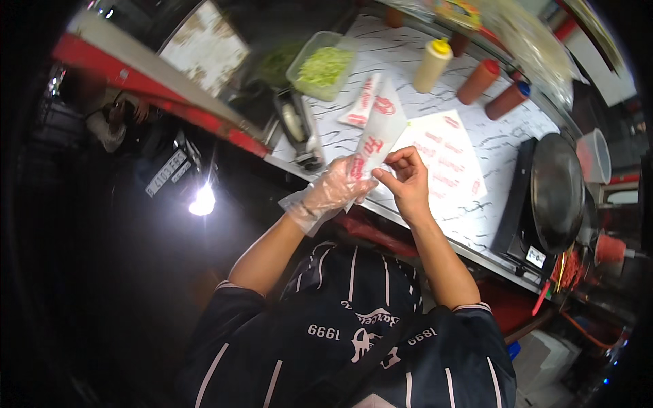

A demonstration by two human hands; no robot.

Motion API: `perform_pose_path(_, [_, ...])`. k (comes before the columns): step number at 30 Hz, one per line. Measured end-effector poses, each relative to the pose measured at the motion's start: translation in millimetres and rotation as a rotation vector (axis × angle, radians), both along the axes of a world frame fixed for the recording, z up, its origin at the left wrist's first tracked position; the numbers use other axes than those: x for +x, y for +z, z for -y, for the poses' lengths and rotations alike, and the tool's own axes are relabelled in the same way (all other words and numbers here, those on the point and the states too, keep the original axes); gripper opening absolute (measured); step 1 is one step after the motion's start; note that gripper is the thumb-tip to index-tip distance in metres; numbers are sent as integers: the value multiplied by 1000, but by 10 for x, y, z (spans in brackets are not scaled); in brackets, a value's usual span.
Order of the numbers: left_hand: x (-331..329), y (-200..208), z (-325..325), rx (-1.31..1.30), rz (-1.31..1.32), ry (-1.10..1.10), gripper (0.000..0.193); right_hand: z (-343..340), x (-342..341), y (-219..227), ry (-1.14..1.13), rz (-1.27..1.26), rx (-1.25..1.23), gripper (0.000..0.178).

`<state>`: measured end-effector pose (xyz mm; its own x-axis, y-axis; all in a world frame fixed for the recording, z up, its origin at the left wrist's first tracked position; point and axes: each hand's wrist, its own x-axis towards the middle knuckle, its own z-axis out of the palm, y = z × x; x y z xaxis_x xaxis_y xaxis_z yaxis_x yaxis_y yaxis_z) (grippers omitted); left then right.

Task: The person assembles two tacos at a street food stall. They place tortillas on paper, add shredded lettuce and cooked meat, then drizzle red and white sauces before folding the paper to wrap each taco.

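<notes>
White paper with red print makes up the long, narrow, folded wrapper (pixel 378 129) held over the near side of the white, grey-veined counter (pixel 490 160). The left hand (pixel 332 187), in a clear plastic glove, wraps around its lower part, fingers closed on the paper. The wrapper's long axis runs from that grip away from the body, slanting a little to the right, so most of its length lies beyond the left hand. The bare right hand (pixel 410 182) is just beside its right edge, low down near the gripped end rather than at the far end. Its thumb and forefinger are bent toward each other at the paper; whether they pinch an edge or only touch it, I cannot tell. The left hand is thus the nearer, carrying the wrapper, with the right alongside. A second folded white-and-red paper packet (pixel 358 107) lies just left of the wrapper's upper part; flat white sheets printed in red (pixel 449 146) lie to its right, beyond the right hand.
</notes>
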<state>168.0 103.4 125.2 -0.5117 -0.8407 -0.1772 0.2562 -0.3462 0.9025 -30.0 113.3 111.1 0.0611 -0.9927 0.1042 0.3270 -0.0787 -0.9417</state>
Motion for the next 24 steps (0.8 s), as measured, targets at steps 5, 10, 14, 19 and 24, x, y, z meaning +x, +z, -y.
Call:
perform_pose_path(5, [1057, 142, -132, 21, 13, 180, 30, 415, 869, -23, 216, -754, 0, 46])
perform_pose_path(10, [1449, 384, -73, 53, 23, 221, 36, 637, 1267, -80, 289, -581, 411, 32])
perform_pose_path(14, [1427, 359, 9, 57, -61, 198, 35, 456, 1361, -154, 143, -130, 580, 15])
perform_pose_path(19, [1274, 288, 123, 57, -128, 183, 33, 46, 1351, -277, 12, -757, 210, 17])
perform_pose_path(24, [976, 327, 199, 112, -54, 124, 23, 216, 1100, -391, -108, -1025, -119, 12])
